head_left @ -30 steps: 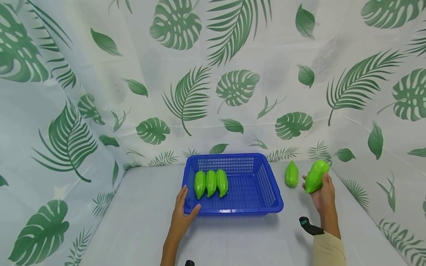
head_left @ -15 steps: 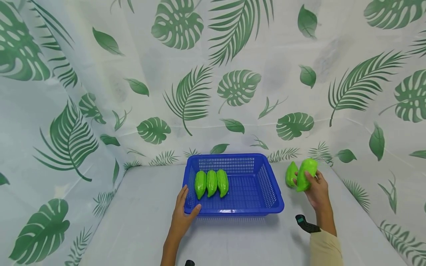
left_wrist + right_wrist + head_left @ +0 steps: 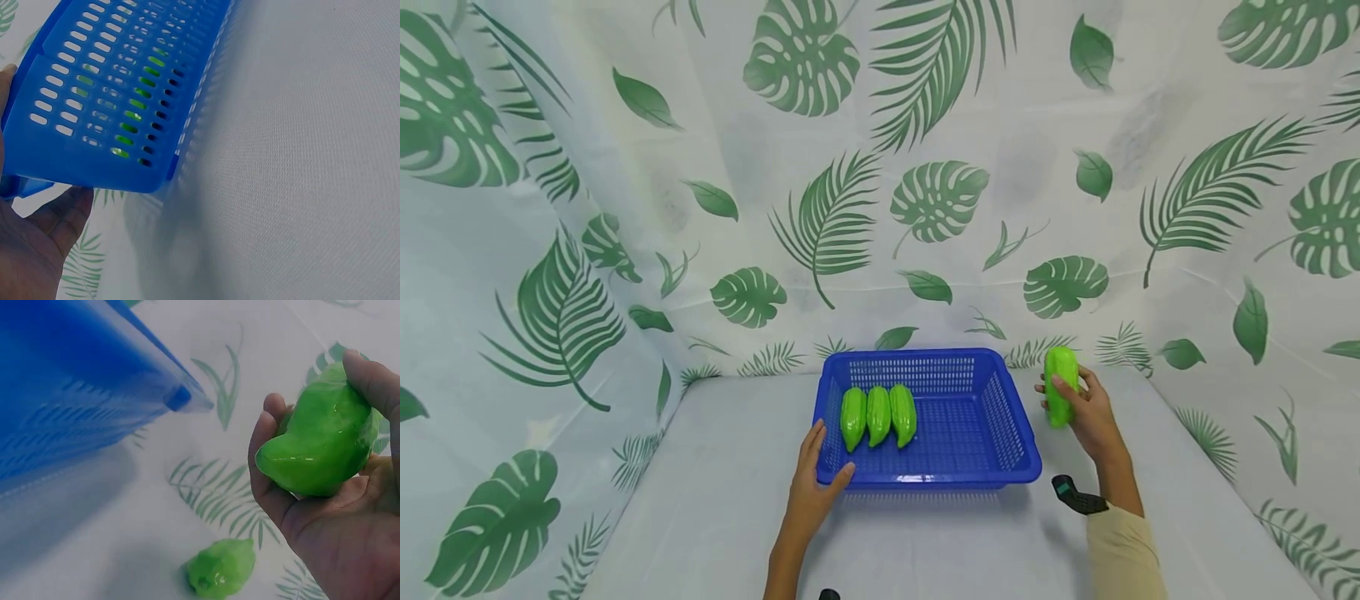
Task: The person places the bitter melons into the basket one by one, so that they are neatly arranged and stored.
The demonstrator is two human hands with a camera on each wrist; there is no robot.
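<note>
My right hand [image 3: 1093,412] grips a glossy bright green ridged fruit [image 3: 325,434] with a pointed tip, thumb on one side and fingers round the other. It holds the fruit above the table, right of a blue plastic basket [image 3: 936,479]. A second green fruit [image 3: 222,569] lies on the table below; in the head view the held one hides it. Three similar green fruits [image 3: 878,415] lie side by side in the basket's left half. My left hand [image 3: 807,492] rests at the basket's front left corner, fingers extended along the left side and thumb at the front rim.
The table [image 3: 715,517] has a white cover. Leaf-printed sheeting [image 3: 850,250] rises behind it and at both sides. The basket's perforated right wall [image 3: 1006,421] stands between its inside and my right hand.
My right hand has moved left with the green fruit, which has turned more upright and now covers the fruit on the table. My left hand and the basket have stayed in place.
</note>
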